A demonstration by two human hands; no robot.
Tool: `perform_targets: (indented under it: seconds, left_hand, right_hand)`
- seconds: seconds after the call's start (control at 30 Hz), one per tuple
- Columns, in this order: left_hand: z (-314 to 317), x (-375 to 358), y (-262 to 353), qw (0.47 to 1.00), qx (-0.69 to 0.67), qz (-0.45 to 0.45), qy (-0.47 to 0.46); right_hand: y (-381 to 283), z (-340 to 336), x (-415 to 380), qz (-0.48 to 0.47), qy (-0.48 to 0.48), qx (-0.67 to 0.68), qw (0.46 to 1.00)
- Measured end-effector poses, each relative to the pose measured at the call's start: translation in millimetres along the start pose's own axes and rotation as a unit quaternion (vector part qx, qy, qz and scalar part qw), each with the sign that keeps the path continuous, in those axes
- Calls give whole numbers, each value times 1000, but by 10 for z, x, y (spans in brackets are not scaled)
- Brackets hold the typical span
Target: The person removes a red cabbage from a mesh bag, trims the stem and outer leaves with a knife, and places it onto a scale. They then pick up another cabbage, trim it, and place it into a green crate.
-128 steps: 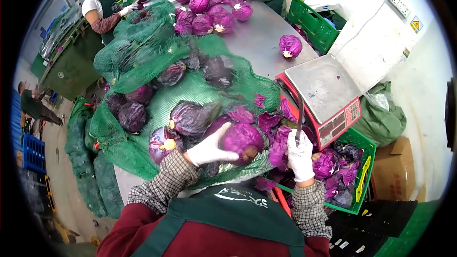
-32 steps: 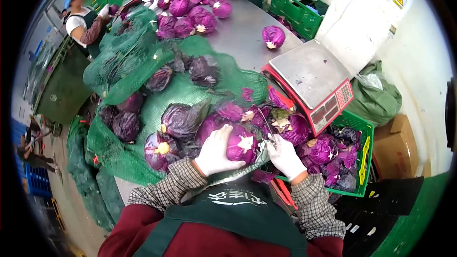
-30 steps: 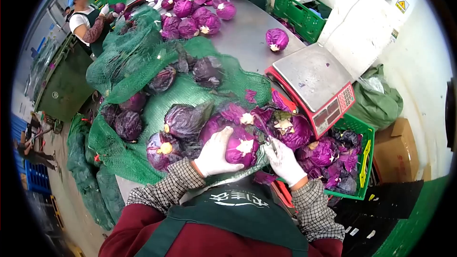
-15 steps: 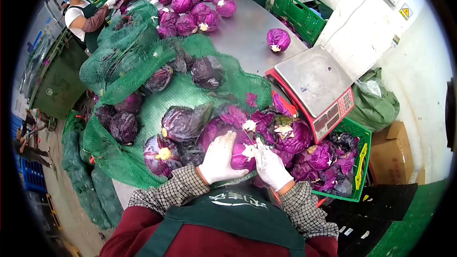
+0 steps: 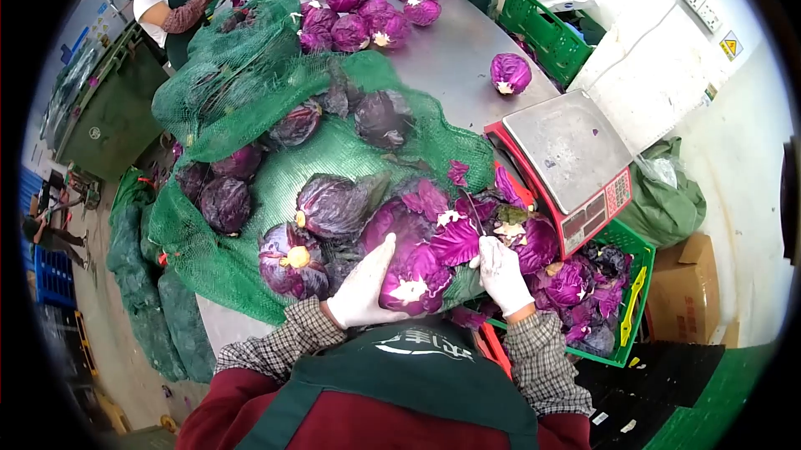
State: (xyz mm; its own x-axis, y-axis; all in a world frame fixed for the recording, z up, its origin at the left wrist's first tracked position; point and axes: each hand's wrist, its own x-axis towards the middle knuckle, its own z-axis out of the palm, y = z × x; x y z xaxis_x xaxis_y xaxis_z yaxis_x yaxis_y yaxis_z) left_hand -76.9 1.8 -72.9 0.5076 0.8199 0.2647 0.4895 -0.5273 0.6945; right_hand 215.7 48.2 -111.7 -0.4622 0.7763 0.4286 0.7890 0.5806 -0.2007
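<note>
My gloved left hand (image 5: 365,287) is wrapped round the left side of a purple cabbage (image 5: 409,283), whose pale cut stem faces up. In my gloved right hand (image 5: 501,275) the fingers are pressed together at the edge of a loose purple leaf (image 5: 456,241), to the right of that cabbage. Whole dark cabbages (image 5: 329,206) lie to the left on green netting (image 5: 275,175). Another cabbage (image 5: 292,262), with a pale stem, rests just left of my left hand. Peeled leaves and a trimmed cabbage (image 5: 536,243) are beyond my right hand.
A red scale (image 5: 567,150) stands at the right of the metal table (image 5: 450,50). Below it is a green crate (image 5: 642,283) of leaves. A single cabbage (image 5: 511,74) and a cabbage pile (image 5: 350,31) sit farther back. Two co-workers stand at the far end.
A leaf now stands away from the cabbage at my right hand, which has moved right. My left hand and the cabbage have shifted slightly left and down. The whole view has shifted a little.
</note>
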Motion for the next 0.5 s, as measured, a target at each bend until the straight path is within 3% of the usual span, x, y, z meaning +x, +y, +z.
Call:
perform_targets:
  seconds: [0.07,0.13,0.17,0.27,0.33,0.37,0.4,0.47,0.5]
  left_hand:
    - [2,65,98,995,64,58,47]
    - [-137,211,295,976,192,47,-94]
    - [-137,220,280,976,186,50,-103]
    - [-135,119,11,981,153,71,-91]
    - [-83,28,-143,991,81,104,-25]
    - [-66,-2,-154,996,39,75,-10]
    - [-44,-33,-164,999,-4,43,9]
    - [-18,-50,-215,996,-48,-70,24]
    - [-20,-16,-207,996,-38,-84,16]
  right_hand:
    - [-203,-247,76,46,-26,47,997]
    - [-373,-472,200,116,-41,131,984]
    - [-485,-640,301,183,-39,212,959]
    - [-405,-761,266,231,2,230,945]
    - [-161,-666,4,117,70,52,989]
    - [-134,-761,-118,149,102,150,972]
    - [-130,-923,-236,268,78,135,951]
    - [32,-1121,-656,425,182,139,876]
    - [29,-1416,-728,466,180,168,850]
